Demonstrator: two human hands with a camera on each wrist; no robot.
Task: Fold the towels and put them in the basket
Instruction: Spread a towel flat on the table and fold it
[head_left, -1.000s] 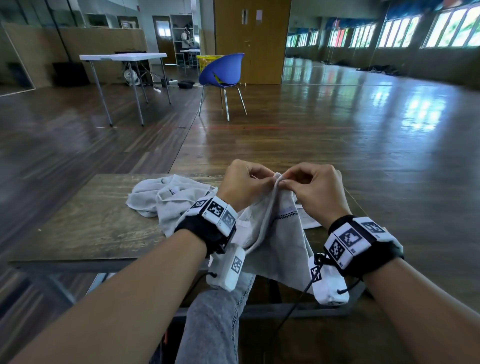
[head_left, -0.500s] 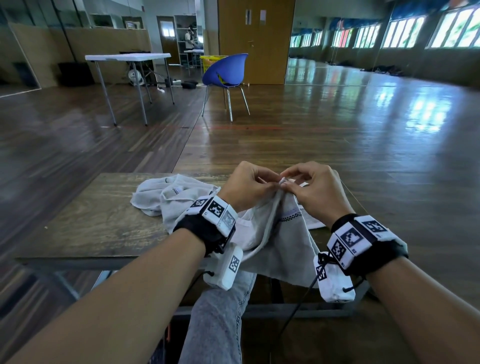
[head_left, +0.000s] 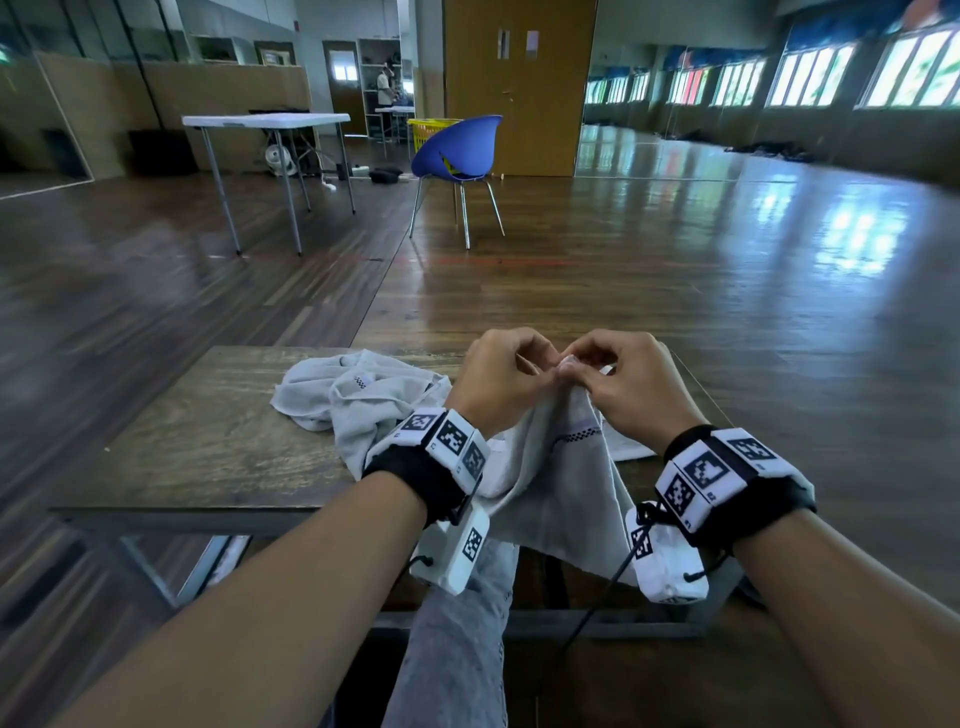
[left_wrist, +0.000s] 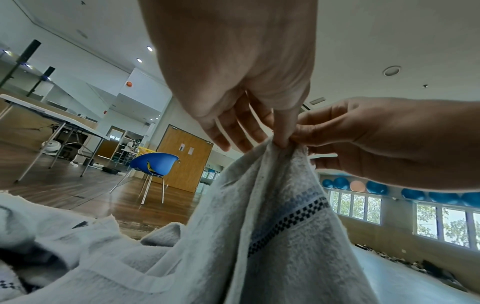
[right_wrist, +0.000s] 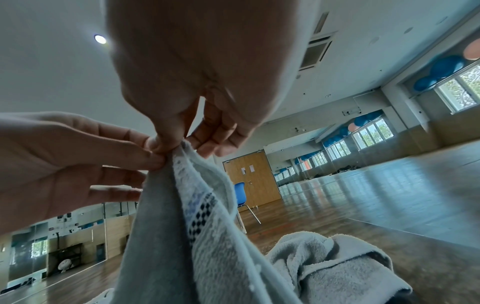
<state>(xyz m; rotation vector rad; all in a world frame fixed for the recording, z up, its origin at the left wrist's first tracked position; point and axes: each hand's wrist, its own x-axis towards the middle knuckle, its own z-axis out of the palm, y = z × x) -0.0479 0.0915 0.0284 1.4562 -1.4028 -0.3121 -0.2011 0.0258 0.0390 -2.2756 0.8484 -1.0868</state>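
Both hands lifted slightly above the counter (head_left: 208, 447), left hand (head_left: 501, 382) and right hand (head_left: 631, 387) pinching together one towel (head_left: 550, 488) corner, its length hanging straight below.

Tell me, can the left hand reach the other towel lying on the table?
Probably yes, but not right now. The crumpled towel lies on the table just beside the left hand, with nothing between them. That hand's grip is busy, though, pinching a corner of the held towel together with the right hand.
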